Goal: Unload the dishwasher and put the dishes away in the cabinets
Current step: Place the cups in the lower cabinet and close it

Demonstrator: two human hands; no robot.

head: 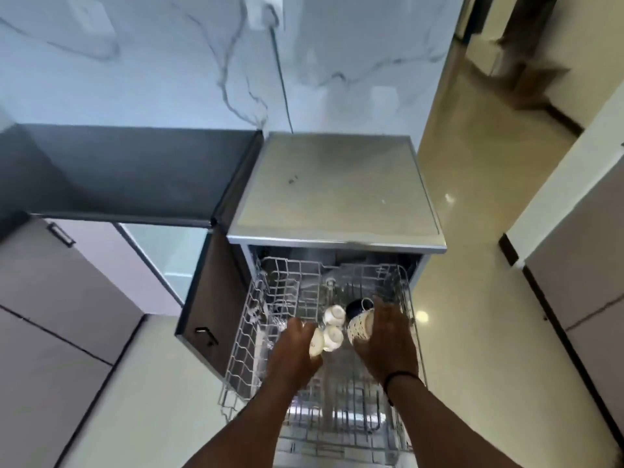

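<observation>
The dishwasher [337, 194] stands open with its white wire upper rack [246, 336] pulled out toward me. My left hand [293, 349] grips a small white cup [316, 342] over the rack. My right hand [388, 336] holds a white mug with dark blue dots [359, 327]. Two more small white cups [334, 315] sit upside down in the rack between my hands. A dark blue mug [358, 305] lies just behind the dotted one.
A dark countertop [128, 173] runs to the left of the dishwasher. A brown cabinet door [209, 298] hangs open beside the rack's left edge. Pale cabinet fronts [60, 315] stand at the left, and glossy floor [472, 231] opens to the right.
</observation>
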